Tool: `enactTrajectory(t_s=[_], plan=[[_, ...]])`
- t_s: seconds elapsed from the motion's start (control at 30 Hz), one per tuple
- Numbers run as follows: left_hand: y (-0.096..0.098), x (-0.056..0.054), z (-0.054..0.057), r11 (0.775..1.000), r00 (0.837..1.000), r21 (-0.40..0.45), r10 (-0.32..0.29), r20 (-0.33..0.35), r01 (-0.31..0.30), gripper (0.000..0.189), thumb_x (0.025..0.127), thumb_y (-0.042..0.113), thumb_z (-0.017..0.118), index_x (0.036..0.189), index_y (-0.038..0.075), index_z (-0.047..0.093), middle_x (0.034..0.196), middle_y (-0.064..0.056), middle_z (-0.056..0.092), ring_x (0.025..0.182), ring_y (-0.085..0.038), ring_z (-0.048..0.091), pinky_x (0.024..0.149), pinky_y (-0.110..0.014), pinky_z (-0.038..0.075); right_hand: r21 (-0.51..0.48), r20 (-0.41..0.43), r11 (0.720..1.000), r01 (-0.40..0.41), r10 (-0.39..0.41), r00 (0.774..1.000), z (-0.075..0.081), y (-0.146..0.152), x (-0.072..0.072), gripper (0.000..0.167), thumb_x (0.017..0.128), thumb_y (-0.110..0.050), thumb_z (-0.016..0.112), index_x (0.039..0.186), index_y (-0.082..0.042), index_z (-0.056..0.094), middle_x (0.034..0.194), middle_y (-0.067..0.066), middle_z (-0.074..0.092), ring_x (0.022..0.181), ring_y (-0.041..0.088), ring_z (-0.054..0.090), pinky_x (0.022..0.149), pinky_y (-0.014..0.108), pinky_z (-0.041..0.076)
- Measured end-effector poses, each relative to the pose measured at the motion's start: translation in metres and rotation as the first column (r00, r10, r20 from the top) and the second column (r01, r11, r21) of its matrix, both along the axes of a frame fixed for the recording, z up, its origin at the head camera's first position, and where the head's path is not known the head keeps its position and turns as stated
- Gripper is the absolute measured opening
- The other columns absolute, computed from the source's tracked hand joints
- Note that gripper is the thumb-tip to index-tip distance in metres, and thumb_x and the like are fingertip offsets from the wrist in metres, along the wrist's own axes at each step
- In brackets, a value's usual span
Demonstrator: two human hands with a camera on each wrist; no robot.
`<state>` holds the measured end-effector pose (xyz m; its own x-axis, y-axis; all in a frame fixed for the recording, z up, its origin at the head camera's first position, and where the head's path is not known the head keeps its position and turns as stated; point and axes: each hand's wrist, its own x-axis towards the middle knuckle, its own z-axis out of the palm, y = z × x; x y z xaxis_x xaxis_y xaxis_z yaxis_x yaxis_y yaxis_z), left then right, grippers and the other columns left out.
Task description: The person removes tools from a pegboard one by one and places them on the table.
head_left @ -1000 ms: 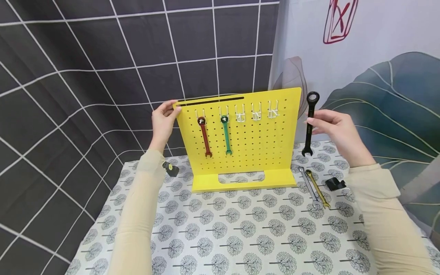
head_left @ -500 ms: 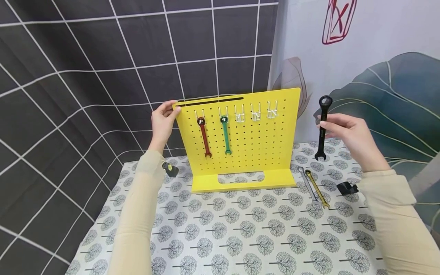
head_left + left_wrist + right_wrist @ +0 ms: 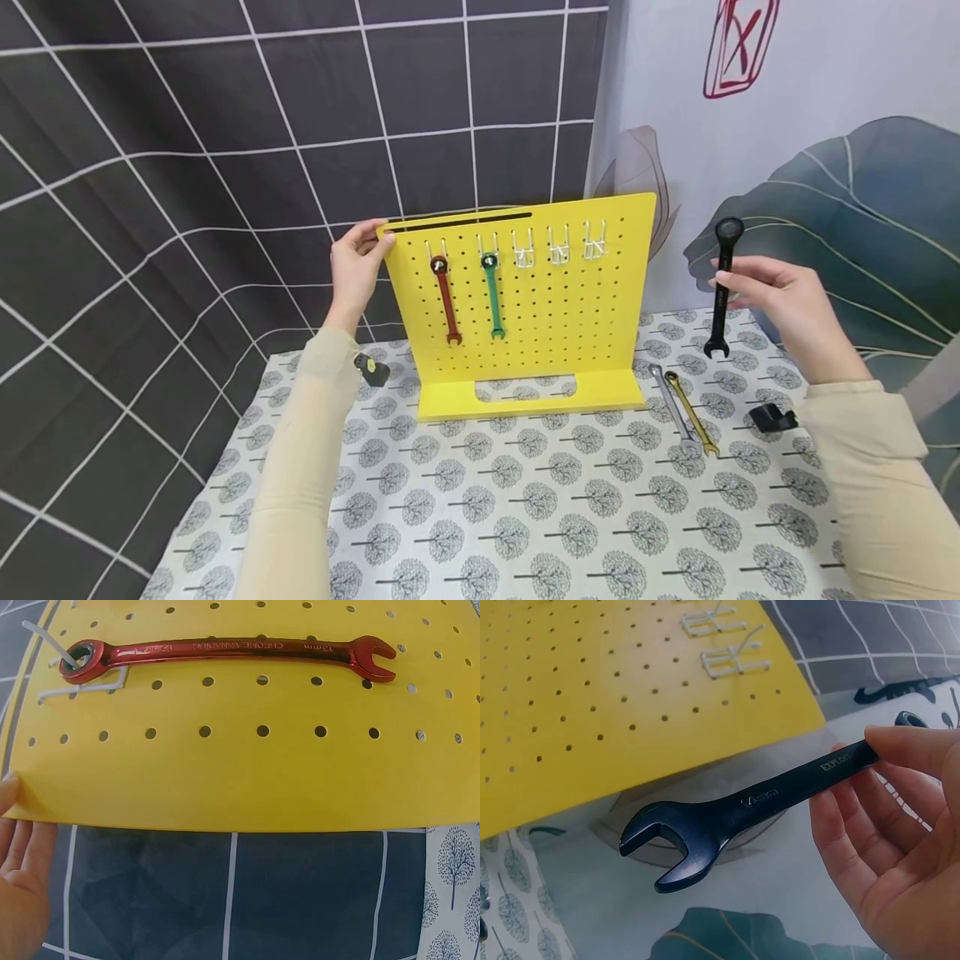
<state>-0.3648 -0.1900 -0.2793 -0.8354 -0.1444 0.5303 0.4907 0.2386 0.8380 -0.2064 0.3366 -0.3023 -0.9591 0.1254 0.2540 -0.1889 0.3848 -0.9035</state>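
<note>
My right hand [image 3: 787, 304] pinches a black combination wrench [image 3: 722, 292] near its ring end, right of the board and above the table; its open jaw points down. In the right wrist view the wrench [image 3: 757, 796] lies between thumb and fingers. My left hand [image 3: 356, 267] grips the upper left corner of a yellow pegboard [image 3: 555, 333], thumb in front. A red wrench [image 3: 447, 304] and a green wrench [image 3: 495, 298] hang by their ring ends from white hooks. White hooks [image 3: 558, 246] to their right carry nothing. The red wrench [image 3: 240, 649] shows close in the left wrist view.
A silver wrench [image 3: 672, 408] and a yellow-gold wrench [image 3: 693, 414] lie side by side on the table, right of the board's foot. The tree-patterned cloth [image 3: 510, 517] covers the table. A dark gridded curtain [image 3: 300, 125] hangs behind.
My right hand has carried the black wrench to the right and slightly down, away from the pegboard. The left hand has kept its grip on the board's corner.
</note>
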Motion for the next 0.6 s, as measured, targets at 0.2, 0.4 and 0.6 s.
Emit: enactTrajectory(t_s=[0.2, 0.4, 0.6], plan=[[0.000, 0.000, 0.001, 1.000, 1.000, 0.000, -0.001, 0.005, 0.001, 0.032, 0.093, 0.012, 0.074, 0.123, 0.002, 0.070, 0.112, -0.012, 0.069, 0.093, -0.013, 0.066, 0.088, -0.025, 0.054, 0.009, 0.065, 1.000, 0.010, -0.011, 0.998, -0.009, 0.007, 0.000, 0.045, 0.099, -0.037, 0.065, 0.138, -0.015, 0.058, 0.107, -0.029, 0.066, 0.085, 0.002, 0.065, 0.111, 0.048, 0.027], [0.001, 0.003, 0.001, 1.000, 1.000, 0.001, -0.005, 0.014, 0.005, 0.033, 0.093, 0.009, 0.073, 0.124, 0.000, 0.069, 0.115, -0.015, 0.069, 0.092, -0.010, 0.065, 0.088, -0.024, 0.054, 0.038, 0.054, 0.999, 0.037, -0.039, 0.998, -0.021, 0.010, -0.001, 0.037, 0.098, -0.036, 0.066, 0.131, -0.018, 0.062, 0.108, -0.027, 0.061, 0.085, -0.002, 0.064, 0.088, 0.017, 0.047], [-0.001, -0.003, -0.002, 1.000, 1.000, -0.002, -0.003, 0.000, 0.003, 0.032, 0.093, 0.013, 0.074, 0.123, 0.002, 0.070, 0.115, -0.013, 0.069, 0.094, -0.012, 0.066, 0.089, -0.025, 0.054, 0.025, 0.062, 0.999, 0.020, -0.021, 0.998, -0.035, 0.015, -0.004, 0.033, 0.099, -0.031, 0.066, 0.129, -0.018, 0.063, 0.111, -0.025, 0.057, 0.087, -0.004, 0.063, 0.075, 0.012, 0.050]])
